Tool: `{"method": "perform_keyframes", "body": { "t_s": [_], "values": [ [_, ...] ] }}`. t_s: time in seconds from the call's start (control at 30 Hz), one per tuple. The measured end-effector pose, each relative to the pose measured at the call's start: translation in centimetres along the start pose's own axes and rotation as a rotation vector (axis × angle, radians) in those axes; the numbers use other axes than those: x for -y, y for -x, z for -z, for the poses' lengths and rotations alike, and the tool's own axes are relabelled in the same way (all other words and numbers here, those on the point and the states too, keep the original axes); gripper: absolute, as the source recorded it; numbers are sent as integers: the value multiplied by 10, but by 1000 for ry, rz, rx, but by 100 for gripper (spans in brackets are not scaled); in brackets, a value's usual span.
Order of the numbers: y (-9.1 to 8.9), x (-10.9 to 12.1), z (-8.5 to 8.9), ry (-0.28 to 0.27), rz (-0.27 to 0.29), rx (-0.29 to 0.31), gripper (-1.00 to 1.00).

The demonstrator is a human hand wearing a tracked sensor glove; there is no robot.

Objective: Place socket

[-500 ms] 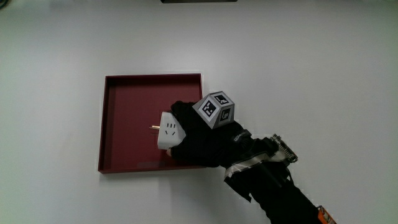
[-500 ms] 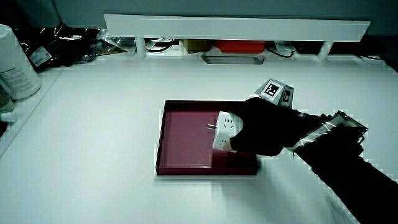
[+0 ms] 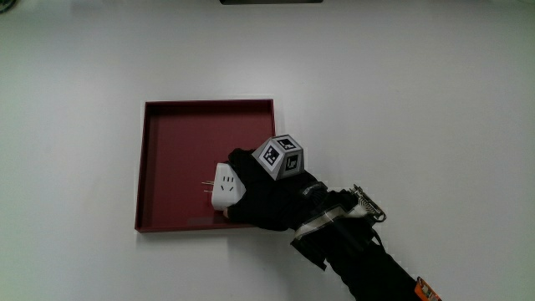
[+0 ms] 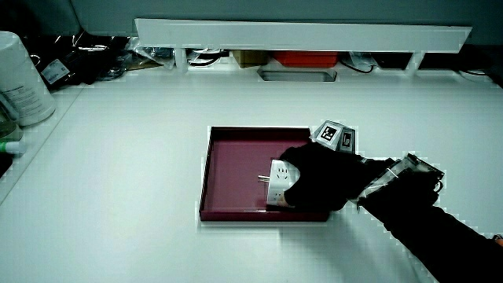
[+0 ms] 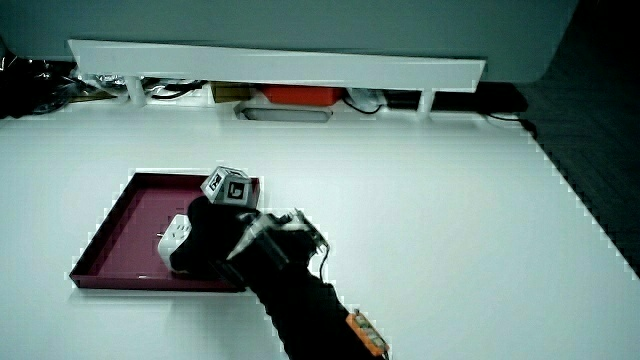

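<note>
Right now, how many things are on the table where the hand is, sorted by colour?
White: 1, the socket, held in the hand.
Dark red: 1, the tray, under the socket.
Total: 2.

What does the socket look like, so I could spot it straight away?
Find the dark red tray on the white table. The socket is the small white block over the tray's part nearer the person, gripped by the gloved hand. Slots on its face and metal prongs mark it out.
</note>
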Motion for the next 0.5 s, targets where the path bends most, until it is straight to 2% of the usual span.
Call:
{"method": "perform_keyframes", "body": {
  "t_s": [0.13, 0.37, 0.4, 0.43, 0.47, 0.5],
  "values": [
    [0, -2, -1, 27, 15, -5, 0],
    [-6, -3, 1, 42, 26, -35, -23],
    [-7, -2, 1, 22, 34, -22, -27],
    [-9, -3, 2, 38, 30, -39, -30],
    [-8, -1, 1, 21, 27, -42, -33],
    [-9, -2, 1, 28, 25, -49, -37]
  ]
}}
